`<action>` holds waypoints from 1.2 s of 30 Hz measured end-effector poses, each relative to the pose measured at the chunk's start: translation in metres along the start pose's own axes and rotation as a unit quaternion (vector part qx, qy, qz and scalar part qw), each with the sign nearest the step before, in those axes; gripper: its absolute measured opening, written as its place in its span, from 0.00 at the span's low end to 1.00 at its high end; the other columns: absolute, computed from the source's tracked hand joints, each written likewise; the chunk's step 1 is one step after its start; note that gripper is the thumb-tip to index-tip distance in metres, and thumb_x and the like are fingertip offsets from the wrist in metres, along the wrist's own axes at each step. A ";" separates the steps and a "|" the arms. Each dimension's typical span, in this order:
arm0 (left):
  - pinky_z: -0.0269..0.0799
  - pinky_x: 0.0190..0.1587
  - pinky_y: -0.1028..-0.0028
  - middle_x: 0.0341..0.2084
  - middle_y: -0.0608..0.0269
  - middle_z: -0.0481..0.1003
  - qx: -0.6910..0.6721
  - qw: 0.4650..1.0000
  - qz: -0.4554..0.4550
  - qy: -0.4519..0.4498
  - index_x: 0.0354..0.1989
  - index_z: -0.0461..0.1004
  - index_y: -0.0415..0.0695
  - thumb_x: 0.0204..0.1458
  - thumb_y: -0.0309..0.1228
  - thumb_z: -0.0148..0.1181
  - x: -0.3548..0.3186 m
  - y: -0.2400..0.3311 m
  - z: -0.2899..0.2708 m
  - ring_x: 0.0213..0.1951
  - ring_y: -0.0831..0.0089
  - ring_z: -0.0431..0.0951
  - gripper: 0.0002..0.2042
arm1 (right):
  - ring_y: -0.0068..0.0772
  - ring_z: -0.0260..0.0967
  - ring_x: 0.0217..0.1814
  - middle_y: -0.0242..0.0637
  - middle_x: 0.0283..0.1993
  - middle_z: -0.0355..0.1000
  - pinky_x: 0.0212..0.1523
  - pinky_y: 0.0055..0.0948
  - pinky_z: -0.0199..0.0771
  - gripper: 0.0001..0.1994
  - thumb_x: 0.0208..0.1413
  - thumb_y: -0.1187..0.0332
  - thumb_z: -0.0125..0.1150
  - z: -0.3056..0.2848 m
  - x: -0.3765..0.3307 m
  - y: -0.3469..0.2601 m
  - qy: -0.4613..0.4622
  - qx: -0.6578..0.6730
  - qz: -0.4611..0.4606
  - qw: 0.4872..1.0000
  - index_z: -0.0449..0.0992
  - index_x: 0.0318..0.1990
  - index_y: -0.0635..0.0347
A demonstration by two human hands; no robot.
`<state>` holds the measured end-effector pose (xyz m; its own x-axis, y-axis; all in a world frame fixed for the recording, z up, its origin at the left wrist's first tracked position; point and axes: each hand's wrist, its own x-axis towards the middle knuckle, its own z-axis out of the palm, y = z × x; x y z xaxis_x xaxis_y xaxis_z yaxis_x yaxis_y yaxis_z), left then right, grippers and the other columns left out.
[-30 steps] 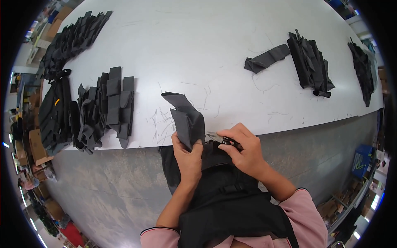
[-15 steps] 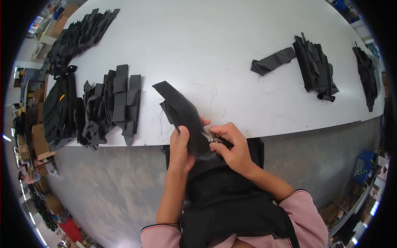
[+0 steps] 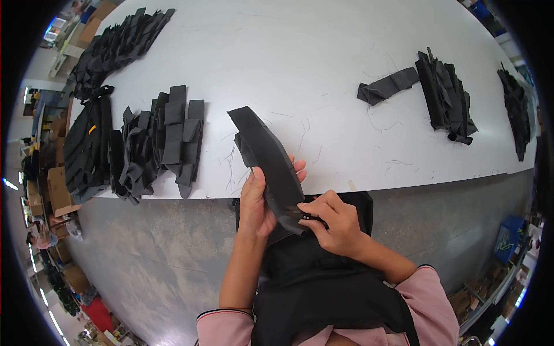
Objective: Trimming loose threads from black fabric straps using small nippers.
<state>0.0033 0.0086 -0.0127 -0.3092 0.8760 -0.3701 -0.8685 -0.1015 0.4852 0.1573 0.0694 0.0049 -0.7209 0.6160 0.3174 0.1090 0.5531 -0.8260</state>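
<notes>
My left hand [image 3: 257, 203] is wrapped round a long black fabric piece [image 3: 266, 155], thumb on its near side and fingertips showing past its right edge. The piece slants up to the left over the table's near edge, with a folded layer along its left side. Closed on a small pair of dark-handled thread snips [image 3: 312, 218], my right hand [image 3: 336, 224] is at the piece's lower right end. The blades lie against the fabric there and barely show.
On the white table [image 3: 277, 57] stand a stack of folded black pieces [image 3: 182, 138], a black bag [image 3: 89, 144] and a farther pile [image 3: 124, 49] at left. At right are a single strip [image 3: 388, 85], a bundle [image 3: 447, 98] and another pile [image 3: 515, 112]. Loose threads [image 3: 306, 132] lie about.
My right hand and the snips have moved down along the fabric's right edge to its lower end. The view has shifted slightly; my left hand keeps its hold.
</notes>
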 end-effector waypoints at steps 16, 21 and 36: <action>0.66 0.57 0.57 0.54 0.41 0.64 -0.028 0.998 0.011 -0.055 0.58 0.55 0.32 0.59 0.40 0.46 -0.003 0.002 0.000 0.56 0.51 0.66 0.25 | 0.34 0.66 0.24 0.36 0.27 0.64 0.22 0.28 0.65 0.13 0.40 0.77 0.66 -0.009 0.009 0.004 -0.027 0.003 0.056 0.998 0.76 0.37 0.59; 0.66 0.56 0.59 0.56 0.41 0.62 -0.022 0.996 0.009 -0.083 0.60 0.53 0.36 0.59 0.36 0.48 -0.007 0.002 -0.007 0.55 0.55 0.67 0.25 | 0.36 0.66 0.25 0.36 0.28 0.64 0.24 0.30 0.65 0.13 0.40 0.76 0.66 -0.009 0.024 0.008 -0.004 0.019 0.055 0.998 0.75 0.37 0.58; 0.67 0.56 0.59 0.58 0.40 0.58 -0.037 0.999 -0.015 -0.017 0.61 0.54 0.37 0.57 0.31 0.50 -0.013 -0.006 -0.003 0.55 0.55 0.68 0.24 | 0.28 0.64 0.23 0.30 0.29 0.72 0.22 0.26 0.58 0.16 0.35 0.76 0.68 0.000 0.018 0.014 0.049 -0.109 -0.111 0.987 0.78 0.37 0.57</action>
<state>0.0116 -0.0033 -0.0130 -0.2701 0.8943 -0.3568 -0.9037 -0.1077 0.4143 0.1462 0.0884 -0.0011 -0.6754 0.5110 0.5317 0.1084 0.7819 -0.6139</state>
